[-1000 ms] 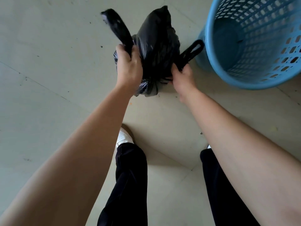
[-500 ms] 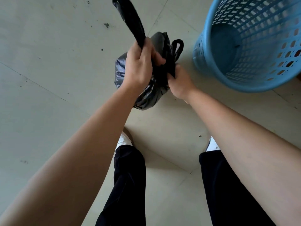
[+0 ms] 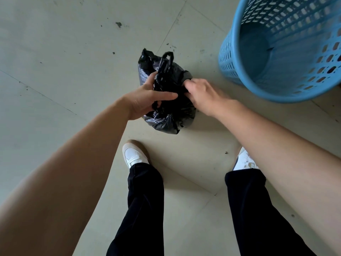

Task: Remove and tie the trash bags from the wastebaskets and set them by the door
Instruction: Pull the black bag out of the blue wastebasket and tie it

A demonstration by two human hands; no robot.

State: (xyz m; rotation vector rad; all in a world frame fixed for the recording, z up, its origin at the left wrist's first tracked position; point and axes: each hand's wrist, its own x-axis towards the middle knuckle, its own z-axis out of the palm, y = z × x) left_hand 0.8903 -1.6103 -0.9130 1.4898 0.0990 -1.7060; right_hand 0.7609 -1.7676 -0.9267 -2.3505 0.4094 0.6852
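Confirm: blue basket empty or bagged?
Empty: the basket shows its bare blue bottom; the black bag is outside, left of it.

1. Single view, from the person's head: it faces forward and steeply down onto the floor (image 3: 64,74).
2. Wide lens; forearms (image 3: 77,172) near, wastebasket (image 3: 227,60) cut off, edges perhaps bent.

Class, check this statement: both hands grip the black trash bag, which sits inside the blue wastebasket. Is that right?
One detail is wrong. Both the left hand and right hand grip the black trash bag, but it sits outside the blue wastebasket, on the floor beside it, as the head view shows.
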